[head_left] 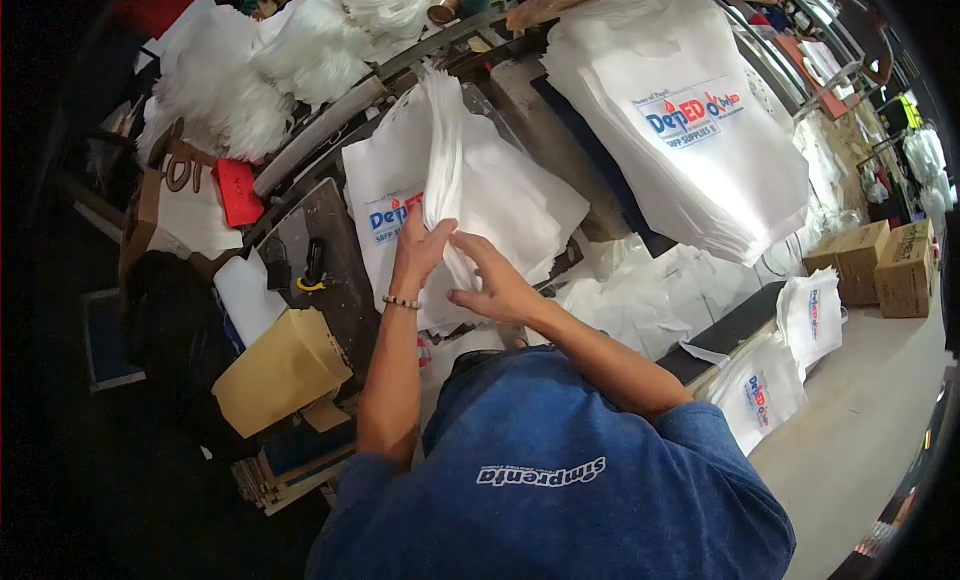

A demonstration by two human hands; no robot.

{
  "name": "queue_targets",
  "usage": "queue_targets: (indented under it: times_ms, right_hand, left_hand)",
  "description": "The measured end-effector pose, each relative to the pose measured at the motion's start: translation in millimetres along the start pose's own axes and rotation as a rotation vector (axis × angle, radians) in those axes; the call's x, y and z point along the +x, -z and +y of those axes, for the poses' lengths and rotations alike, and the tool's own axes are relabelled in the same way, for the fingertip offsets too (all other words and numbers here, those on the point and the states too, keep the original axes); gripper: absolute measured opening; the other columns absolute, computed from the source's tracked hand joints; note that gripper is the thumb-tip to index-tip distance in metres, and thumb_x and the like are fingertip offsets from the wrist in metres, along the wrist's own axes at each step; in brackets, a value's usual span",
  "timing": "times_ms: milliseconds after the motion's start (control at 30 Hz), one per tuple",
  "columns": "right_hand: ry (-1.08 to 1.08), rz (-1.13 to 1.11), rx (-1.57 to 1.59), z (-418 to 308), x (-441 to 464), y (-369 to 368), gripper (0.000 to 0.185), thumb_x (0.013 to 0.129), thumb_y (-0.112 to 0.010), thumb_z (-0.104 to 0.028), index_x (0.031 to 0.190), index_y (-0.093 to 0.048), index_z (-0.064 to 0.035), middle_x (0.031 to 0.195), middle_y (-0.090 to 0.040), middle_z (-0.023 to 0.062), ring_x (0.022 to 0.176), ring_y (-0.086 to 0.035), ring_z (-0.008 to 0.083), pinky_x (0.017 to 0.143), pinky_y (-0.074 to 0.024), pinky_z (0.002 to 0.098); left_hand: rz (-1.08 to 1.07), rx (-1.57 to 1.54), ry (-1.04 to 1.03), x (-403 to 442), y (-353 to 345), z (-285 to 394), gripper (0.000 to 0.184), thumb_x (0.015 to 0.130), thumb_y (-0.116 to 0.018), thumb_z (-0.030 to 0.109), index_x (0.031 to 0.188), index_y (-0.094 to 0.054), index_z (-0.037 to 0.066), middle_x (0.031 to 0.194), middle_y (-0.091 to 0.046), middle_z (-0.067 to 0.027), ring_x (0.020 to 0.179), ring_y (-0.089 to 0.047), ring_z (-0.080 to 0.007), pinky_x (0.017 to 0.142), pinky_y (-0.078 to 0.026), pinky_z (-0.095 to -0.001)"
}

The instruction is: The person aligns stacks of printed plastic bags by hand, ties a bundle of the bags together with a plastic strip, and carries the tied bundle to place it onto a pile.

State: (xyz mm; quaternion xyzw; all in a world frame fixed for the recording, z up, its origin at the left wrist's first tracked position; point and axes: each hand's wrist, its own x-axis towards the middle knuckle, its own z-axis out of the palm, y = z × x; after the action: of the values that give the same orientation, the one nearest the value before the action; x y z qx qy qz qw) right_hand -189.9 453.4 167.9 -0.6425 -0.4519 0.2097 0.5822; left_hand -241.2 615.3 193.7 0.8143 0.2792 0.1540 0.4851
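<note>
White printed bags (pixel 390 155) lie in a loose pile in front of me, with a folded bundle (pixel 443 155) standing up along their middle. My left hand (pixel 424 248), with a beaded bracelet at the wrist, is closed on the lower part of that bundle, next to the red and blue print. To its right, my right hand (pixel 490 280) has its thumb and fingers apart, with the fingertips by the bundle's edge. Further right lies a thick stack of white bags (pixel 680 110) with the same print.
Bunched white material (pixel 225 85) is at the upper left. A red object (pixel 238 192), black-and-yellow scissors (pixel 314 265) and a tan box (pixel 282 372) lie left of my arms. More printed bags (pixel 757 395) and cardboard boxes (pixel 850 262) are at the right.
</note>
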Motion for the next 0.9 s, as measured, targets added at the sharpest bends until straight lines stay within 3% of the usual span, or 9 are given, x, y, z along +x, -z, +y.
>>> queue_targets:
  times_ms: [100,167,200,267,300,400,533,700,900]
  right_hand:
    - [-0.086,-0.074,0.015,18,-3,5,0.077,0.082,-0.073,-0.03,0.14,-0.036,0.0023,0.139,-0.041,0.0285,0.126,-0.046,0.0416,0.103,-0.0396,0.0421]
    - [-0.54,0.087,0.446,36,-1,6,0.084,0.085,-0.069,-0.046,0.146,-0.03,-0.0036,0.143,-0.039,0.0197,0.132,-0.039,0.0338,0.103,-0.0396,0.0439]
    - [-0.542,0.095,0.448,31,0,14,0.084,0.085,-0.069,-0.046,0.146,-0.03,-0.0036,0.143,-0.039,0.0197,0.132,-0.039,0.0338,0.103,-0.0396,0.0439]
    - [-0.681,0.104,0.587,13,3,32,0.09,0.086,-0.062,-0.057,0.147,-0.025,-0.0017,0.145,-0.038,0.0203,0.137,-0.032,0.0341,0.108,-0.0325,0.0477]
    - [-0.662,0.156,0.522,35,3,25,0.091,0.089,-0.057,-0.058,0.147,-0.024,0.0042,0.149,-0.032,0.0241,0.14,-0.03,0.0352,0.113,-0.025,0.0416]
    - [-0.805,0.326,0.605,43,-1,26,0.089,0.09,-0.056,-0.055,0.15,-0.02,0.0018,0.153,-0.028,0.0206,0.142,-0.025,0.0316,0.115,-0.0204,0.0405]
    - [-0.775,0.294,0.737,77,-10,26,0.085,0.092,-0.055,-0.051,0.151,-0.02,-0.0008,0.156,-0.023,0.0182,0.144,-0.021,0.0292,0.116,-0.0181,0.0403]
    - [-0.719,0.356,0.925,77,-11,26,0.06,0.1,-0.046,-0.037,0.146,-0.033,-0.0012,0.144,-0.044,0.0153,0.13,-0.044,0.0252,0.109,-0.0346,0.038]
    - [-0.802,0.314,1.016,57,-7,36,0.049,0.102,-0.042,-0.034,0.14,-0.043,-0.0027,0.136,-0.052,0.012,0.12,-0.052,0.0216,0.105,-0.0402,0.0354]
  left_hand:
    - [-0.086,-0.377,0.037,3,0,-27,0.035,0.094,-0.064,0.022,0.12,-0.058,0.001,0.11,-0.066,-0.0107,0.094,-0.064,-0.0163,0.081,-0.052,-0.0284]
    - [-0.11,-0.531,0.177,-3,12,-35,0.034,0.094,-0.063,0.021,0.122,-0.058,0.001,0.109,-0.066,-0.0104,0.094,-0.065,-0.0165,0.081,-0.053,-0.0286]
    - [-0.128,-0.69,0.311,-4,19,-39,0.033,0.095,-0.062,0.019,0.123,-0.058,0.002,0.109,-0.067,-0.01,0.095,-0.065,-0.0167,0.082,-0.054,-0.0287]
    - [-0.13,-0.785,0.34,-6,26,-47,0.034,0.096,-0.061,0.017,0.125,-0.056,0.001,0.113,-0.066,-0.0102,0.095,-0.066,-0.0179,0.082,-0.055,-0.0308]
    - [-0.1,-0.792,0.357,-9,28,-46,0.034,0.096,-0.061,0.017,0.125,-0.056,0.001,0.114,-0.066,-0.01,0.095,-0.066,-0.018,0.082,-0.055,-0.031]
    - [-0.091,-0.809,0.393,-9,33,-49,0.034,0.096,-0.06,0.018,0.124,-0.056,0.001,0.115,-0.066,-0.0103,0.097,-0.066,-0.0191,0.082,-0.056,-0.0326]
    - [-0.088,-0.882,0.361,-8,42,-49,0.036,0.097,-0.058,0.024,0.125,-0.055,0.0,0.116,-0.065,-0.0124,0.099,-0.066,-0.0225,0.086,-0.055,-0.0366]
    - [-0.063,-0.946,0.413,-5,57,-55,0.038,0.098,-0.055,0.028,0.123,-0.056,-0.001,0.116,-0.065,-0.0143,0.1,-0.066,-0.0258,0.088,-0.055,-0.0397]
    - [-0.088,-0.957,0.381,3,70,-66,0.034,0.094,-0.063,0.025,0.116,-0.06,0.0,0.111,-0.066,-0.0135,0.098,-0.067,-0.0258,0.088,-0.055,-0.0398]
